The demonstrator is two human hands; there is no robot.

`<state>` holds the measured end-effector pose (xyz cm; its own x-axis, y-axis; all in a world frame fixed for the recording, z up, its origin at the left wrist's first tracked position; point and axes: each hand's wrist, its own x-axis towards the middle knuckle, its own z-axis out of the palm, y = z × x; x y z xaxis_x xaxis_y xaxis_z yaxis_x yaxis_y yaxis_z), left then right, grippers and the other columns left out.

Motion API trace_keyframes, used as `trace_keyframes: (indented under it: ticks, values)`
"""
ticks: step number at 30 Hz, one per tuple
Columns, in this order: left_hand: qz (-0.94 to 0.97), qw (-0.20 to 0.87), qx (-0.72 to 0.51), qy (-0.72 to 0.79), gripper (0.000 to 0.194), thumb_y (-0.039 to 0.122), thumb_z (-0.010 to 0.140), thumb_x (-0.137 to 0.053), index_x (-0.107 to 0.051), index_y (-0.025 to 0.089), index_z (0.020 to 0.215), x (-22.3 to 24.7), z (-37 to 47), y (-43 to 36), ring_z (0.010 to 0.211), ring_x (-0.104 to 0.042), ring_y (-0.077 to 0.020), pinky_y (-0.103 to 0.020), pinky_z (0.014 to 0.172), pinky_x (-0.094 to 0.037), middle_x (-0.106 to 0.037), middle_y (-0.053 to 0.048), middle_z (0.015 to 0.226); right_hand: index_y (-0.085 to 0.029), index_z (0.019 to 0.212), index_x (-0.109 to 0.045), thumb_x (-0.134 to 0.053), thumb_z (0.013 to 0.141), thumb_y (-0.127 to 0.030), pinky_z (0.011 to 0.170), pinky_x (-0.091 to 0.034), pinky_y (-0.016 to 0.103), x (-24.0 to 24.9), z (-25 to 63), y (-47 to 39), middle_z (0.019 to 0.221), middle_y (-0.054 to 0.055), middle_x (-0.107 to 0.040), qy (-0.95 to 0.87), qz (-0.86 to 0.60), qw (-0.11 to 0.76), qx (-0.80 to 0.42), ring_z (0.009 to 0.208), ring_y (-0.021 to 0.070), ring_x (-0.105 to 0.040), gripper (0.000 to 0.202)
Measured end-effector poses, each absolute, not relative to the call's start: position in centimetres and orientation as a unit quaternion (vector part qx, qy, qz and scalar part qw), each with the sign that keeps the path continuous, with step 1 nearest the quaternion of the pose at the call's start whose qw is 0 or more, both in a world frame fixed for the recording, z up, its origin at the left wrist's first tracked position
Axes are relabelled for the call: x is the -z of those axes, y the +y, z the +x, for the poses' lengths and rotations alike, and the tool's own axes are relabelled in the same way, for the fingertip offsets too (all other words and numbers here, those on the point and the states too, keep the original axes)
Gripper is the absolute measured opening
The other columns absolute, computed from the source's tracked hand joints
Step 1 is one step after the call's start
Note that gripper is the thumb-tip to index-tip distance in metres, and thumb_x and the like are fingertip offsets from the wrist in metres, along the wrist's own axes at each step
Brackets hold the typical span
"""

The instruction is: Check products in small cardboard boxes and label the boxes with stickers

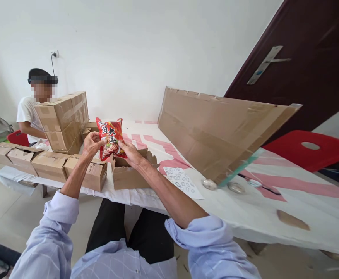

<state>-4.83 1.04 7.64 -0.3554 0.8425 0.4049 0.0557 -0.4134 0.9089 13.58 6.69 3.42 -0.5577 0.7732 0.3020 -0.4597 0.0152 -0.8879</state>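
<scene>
A red snack packet point(110, 135) with large black and white characters is held up above the table's front edge. My left hand point(93, 144) grips its left side, thumb on the front. At its lower right, my right hand point(131, 153) pinches the packet between thumb and fingers. Just below it stands an open cardboard box point(129, 176), its inside mostly hidden by the packet and my right hand. Left of that box, another small cardboard box point(86, 174) sits under my left forearm.
Several small boxes point(50, 164) line the front edge leftward. Stacked cartons point(62, 120) stand behind them, near a seated person point(30, 116). A large cardboard panel point(216, 128) leans on the right. A printed sheet point(184, 182), tape rolls point(209, 184) and a magnifying glass point(255, 183) lie on the cloth.
</scene>
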Motion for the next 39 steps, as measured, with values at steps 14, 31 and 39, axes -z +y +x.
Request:
trace_keyframes:
  ticks: [14, 31, 39]
  values:
    - [0.522, 0.289, -0.687, 0.415, 0.065, 0.039, 0.046, -0.106, -0.058, 0.021, 0.085, -8.7, -4.1, 0.6, 0.077, -0.072, -0.0186, -0.033, 0.073, -0.058, -0.074, -0.001, 0.084, -0.024, 0.105, -0.072, -0.089, 0.073, -0.067, 0.090, -0.060, 0.040, -3.3, 13.8, 7.1, 0.102, 0.002, -0.079, -0.563, -0.128, 0.475, -0.664, 0.093, 0.0216, -0.072, 0.056]
    - [0.480, 0.322, -0.661, 0.479, 0.062, 0.043, 0.042, -0.105, -0.059, 0.020, 0.076, -6.5, -5.1, 1.4, 0.062, -0.066, -0.0148, -0.026, 0.054, -0.050, -0.075, -0.002, 0.078, -0.021, 0.095, -0.071, -0.092, 0.064, -0.070, 0.074, -0.058, 0.033, -2.0, 13.6, 7.7, 0.088, 0.001, -0.077, -0.551, -0.186, 0.458, -0.672, 0.078, 0.0172, -0.067, 0.062]
    - [0.469, 0.322, -0.651, 0.503, 0.066, 0.046, 0.040, -0.105, -0.058, 0.020, 0.076, -5.1, -5.6, 1.9, 0.059, -0.064, -0.0142, -0.024, 0.050, -0.048, -0.073, -0.001, 0.074, -0.021, 0.092, -0.072, -0.093, 0.060, -0.067, 0.078, -0.056, 0.034, -1.1, 13.2, 8.1, 0.085, 0.001, -0.077, -0.546, -0.223, 0.473, -0.654, 0.081, 0.0192, -0.067, 0.060]
